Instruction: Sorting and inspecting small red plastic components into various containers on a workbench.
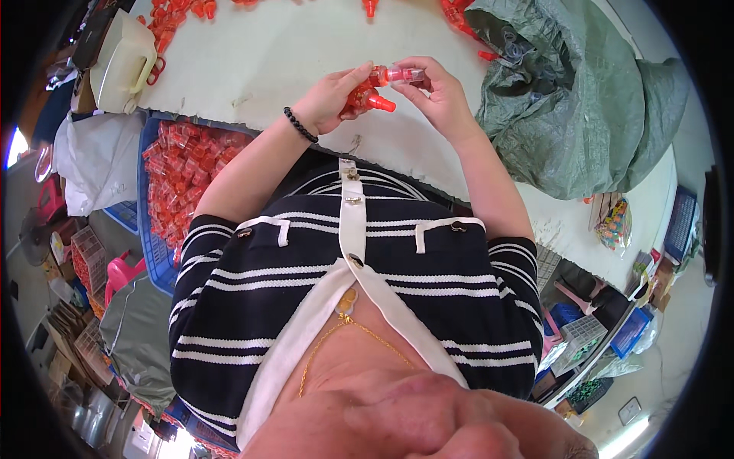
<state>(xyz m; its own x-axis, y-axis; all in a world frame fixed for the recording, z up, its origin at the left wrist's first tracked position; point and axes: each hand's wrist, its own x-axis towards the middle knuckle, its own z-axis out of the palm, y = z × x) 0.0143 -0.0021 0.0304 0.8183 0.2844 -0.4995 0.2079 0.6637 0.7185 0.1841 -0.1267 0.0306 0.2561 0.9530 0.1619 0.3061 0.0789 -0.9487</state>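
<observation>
My left hand is closed round some small red plastic bottle-shaped pieces, one with its tapered tip pointing right. From its fingers another red piece with a clear end sticks out toward my right hand. The thumb and fingers of my right hand pinch that clear end, so the two hands meet on one piece above the white table. Whether the clear end is a separate cap, I cannot tell. My left fingers hide part of the red pieces.
At the left, a blue crate full of red and clear pieces stands below the table edge. A cream plastic jug and red-handled scissors lie near it. More red pieces are at the far edge. A grey-green sack covers the right side.
</observation>
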